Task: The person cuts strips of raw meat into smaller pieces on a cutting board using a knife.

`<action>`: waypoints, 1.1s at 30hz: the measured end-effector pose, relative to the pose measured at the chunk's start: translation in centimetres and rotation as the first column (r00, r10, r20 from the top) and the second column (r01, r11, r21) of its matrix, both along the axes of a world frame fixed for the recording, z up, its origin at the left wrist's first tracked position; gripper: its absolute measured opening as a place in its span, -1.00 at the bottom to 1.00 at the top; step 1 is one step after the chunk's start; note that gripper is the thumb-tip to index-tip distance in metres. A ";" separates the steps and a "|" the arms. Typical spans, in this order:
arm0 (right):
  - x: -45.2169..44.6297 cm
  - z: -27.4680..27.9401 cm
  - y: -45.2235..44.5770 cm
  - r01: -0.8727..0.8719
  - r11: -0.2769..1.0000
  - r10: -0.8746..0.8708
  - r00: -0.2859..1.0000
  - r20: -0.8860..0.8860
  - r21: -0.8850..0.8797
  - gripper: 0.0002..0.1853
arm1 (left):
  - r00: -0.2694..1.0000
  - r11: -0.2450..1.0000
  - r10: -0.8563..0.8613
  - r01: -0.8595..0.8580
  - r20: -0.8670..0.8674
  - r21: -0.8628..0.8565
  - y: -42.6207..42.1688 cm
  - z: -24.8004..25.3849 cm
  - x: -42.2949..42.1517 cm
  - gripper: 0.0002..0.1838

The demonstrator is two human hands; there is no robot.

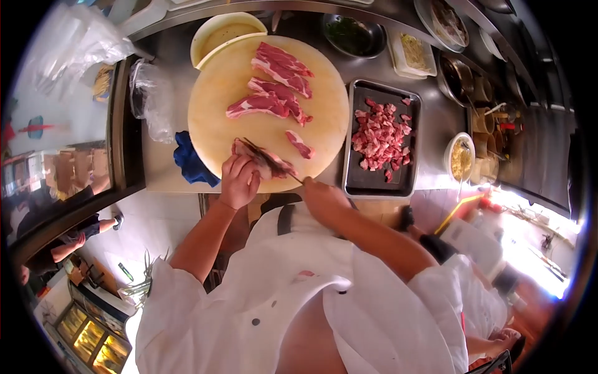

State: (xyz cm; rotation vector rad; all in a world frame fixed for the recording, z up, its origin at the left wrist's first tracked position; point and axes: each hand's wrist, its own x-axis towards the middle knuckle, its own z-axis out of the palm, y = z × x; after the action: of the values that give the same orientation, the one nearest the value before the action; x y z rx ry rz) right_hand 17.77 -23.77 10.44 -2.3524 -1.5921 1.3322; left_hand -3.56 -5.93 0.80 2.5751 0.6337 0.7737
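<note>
On a round cutting board lies a piece of meat near the front edge. My left hand is closed on its left end, fingers curled. My right hand, at the board's front right edge, is wrapped round the handle of a knife, whose dark blade lies slantwise over that meat. A small meat strip rests just to the right. Larger red slabs lie farther back on the board. Beside the board on the right, a dark metal tray holds a heap of cut meat chunks.
Behind the board stands a pale bowl; a dark bowl and a white container are farther right. A blue cloth and plastic bags lie left. A small bowl stands right of the tray. Other people's limbs show at both sides.
</note>
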 end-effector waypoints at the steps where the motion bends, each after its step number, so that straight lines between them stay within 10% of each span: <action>1: 0.6 -0.1 -1.0 0.013 0.999 -0.013 1.000 0.001 0.034 -0.75 | 1.000 1.000 0.015 -0.015 -0.001 0.002 -0.4 0.3 -0.6 -0.69; 10: 6.0 0.5 -0.9 0.168 0.939 -0.223 0.962 0.158 0.299 -0.78 | 0.967 0.967 0.246 -0.250 -0.064 -0.051 -2.7 1.7 -5.4 -0.57; 14: 6.2 1.2 0.1 0.165 0.907 -0.258 0.945 0.202 0.387 -0.79 | 0.823 0.697 0.541 -0.554 -0.173 -0.456 -2.2 0.6 -3.6 -0.33; 21: 3.7 2.2 0.3 0.086 0.910 -0.150 0.980 0.130 0.406 -0.80 | 0.865 0.384 0.340 -0.487 -0.370 -0.784 1.9 4.2 0.8 -0.36; 30: 3.7 -1.6 -1.4 0.331 0.906 -0.329 0.943 -0.053 0.265 -0.80 | 0.904 -0.083 0.425 0.094 0.050 -0.992 3.3 3.1 1.6 -0.45; 33: 4.5 -0.5 -1.1 0.345 0.905 -0.350 0.937 -0.027 0.249 -0.80 | 0.934 0.700 0.337 -0.332 -0.117 -0.633 3.9 2.6 1.0 -0.34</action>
State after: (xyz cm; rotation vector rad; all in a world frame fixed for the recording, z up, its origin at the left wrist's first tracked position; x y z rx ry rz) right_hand 22.28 -24.89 9.95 -2.3498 -1.1818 0.9770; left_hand -2.55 -2.03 3.37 1.8333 1.1617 0.5323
